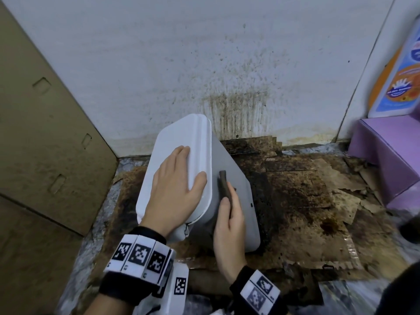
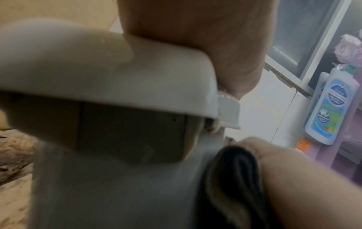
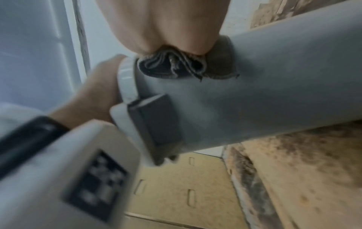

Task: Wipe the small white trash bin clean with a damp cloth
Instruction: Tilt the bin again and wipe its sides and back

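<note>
The bin (image 1: 236, 178) stands tilted on stained cardboard (image 1: 302, 201) on the floor, near the spattered wall (image 1: 204, 53). The left hand (image 1: 175, 189) lies flat on its white lid (image 1: 181, 133), fingers (image 1: 179, 153) straight and close together, thumb at the lid's edge. The right hand (image 1: 229, 235) presses a folded dark cloth (image 1: 223, 185) against the grey side, fingers pinching it. A brown box (image 1: 45, 133) stands by the left edge of the cardboard. To the right is a purple stool (image 1: 381, 151) with a bottle (image 1: 397, 76); its label is too blurred to read. Both wrists wear coded marker bands (image 1: 138, 255).
</note>
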